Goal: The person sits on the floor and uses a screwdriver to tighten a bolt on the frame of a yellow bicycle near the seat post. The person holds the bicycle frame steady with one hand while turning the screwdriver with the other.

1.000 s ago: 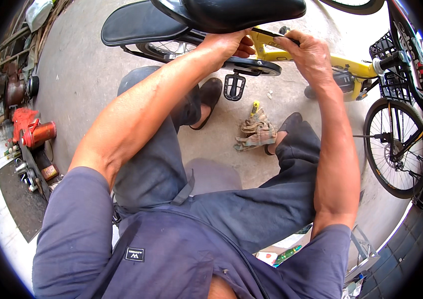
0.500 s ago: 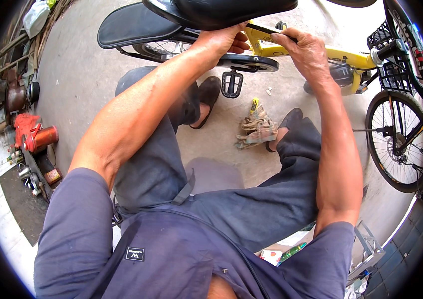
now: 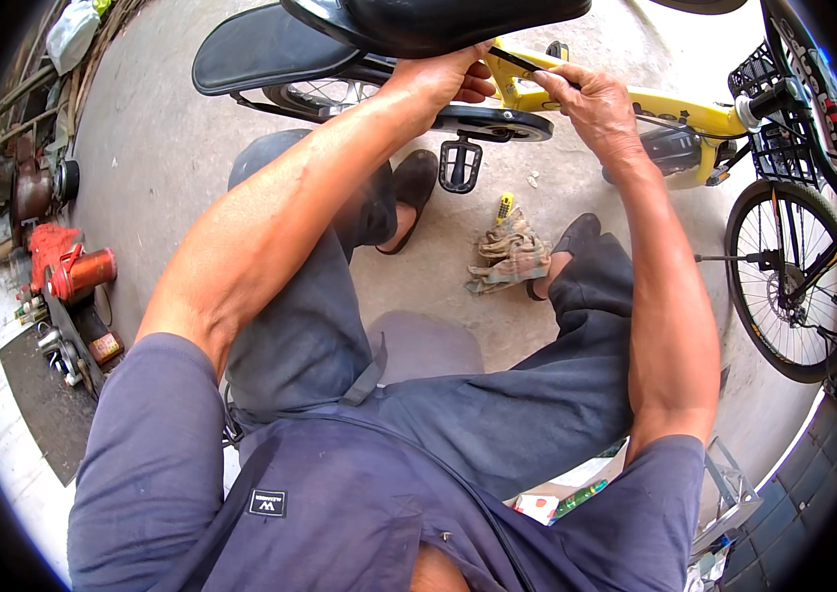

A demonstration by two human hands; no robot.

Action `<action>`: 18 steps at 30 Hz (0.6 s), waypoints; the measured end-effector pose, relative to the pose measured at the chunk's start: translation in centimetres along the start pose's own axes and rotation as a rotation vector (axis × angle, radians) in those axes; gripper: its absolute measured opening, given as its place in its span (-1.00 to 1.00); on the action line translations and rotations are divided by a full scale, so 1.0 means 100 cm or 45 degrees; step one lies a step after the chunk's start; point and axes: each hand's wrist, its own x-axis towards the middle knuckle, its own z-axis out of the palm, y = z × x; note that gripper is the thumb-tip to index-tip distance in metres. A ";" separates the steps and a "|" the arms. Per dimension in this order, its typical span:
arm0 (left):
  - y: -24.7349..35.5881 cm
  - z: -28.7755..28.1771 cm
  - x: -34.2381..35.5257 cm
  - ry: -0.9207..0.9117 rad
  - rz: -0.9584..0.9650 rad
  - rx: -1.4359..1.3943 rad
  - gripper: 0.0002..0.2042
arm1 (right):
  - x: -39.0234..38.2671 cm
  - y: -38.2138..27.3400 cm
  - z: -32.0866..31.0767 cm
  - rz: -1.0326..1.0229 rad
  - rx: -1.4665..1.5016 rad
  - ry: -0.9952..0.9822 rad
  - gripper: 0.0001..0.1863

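A small yellow bicycle (image 3: pixel 700 115) stands across the top of the head view, with a black saddle (image 3: pixel 458 22) and a padded black rear seat (image 3: pixel 266 54). My left hand (image 3: pixel 446 79) is closed under the saddle's edge by the frame; its fingertips are partly hidden. A thin black strip (image 3: pixel 515 60) slants from beside that hand across the yellow tube. Its lower end is pinched between the thumb and fingers of my right hand (image 3: pixel 591 107). Below my left hand are the black chain guard (image 3: pixel 512 125) and a pedal (image 3: pixel 459 165).
Between my feet lie a crumpled cloth or glove (image 3: pixel 512 254) and a yellow-handled tool (image 3: pixel 504 207). Another bicycle's wheel (image 3: pixel 792 281) stands at right. At left are a red cylinder (image 3: pixel 83 273), metal parts and a dark board (image 3: pixel 34 395).
My right hand has shifted slightly downward with its end of the black strip. The left hand stays in place under the saddle.
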 end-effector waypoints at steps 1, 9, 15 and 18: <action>0.000 0.000 0.000 -0.007 0.003 -0.003 -0.56 | 0.000 0.002 0.003 -0.013 0.005 -0.003 -0.64; -0.003 0.001 0.002 0.083 0.011 0.061 -0.62 | 0.006 0.018 0.041 -0.175 -0.127 0.007 -0.65; -0.010 -0.004 0.010 0.115 0.042 0.095 -0.65 | 0.010 0.015 0.065 -0.136 0.035 0.029 -0.64; -0.020 -0.011 0.017 0.117 0.065 0.075 -0.65 | 0.011 0.012 0.067 -0.099 0.077 0.002 -0.65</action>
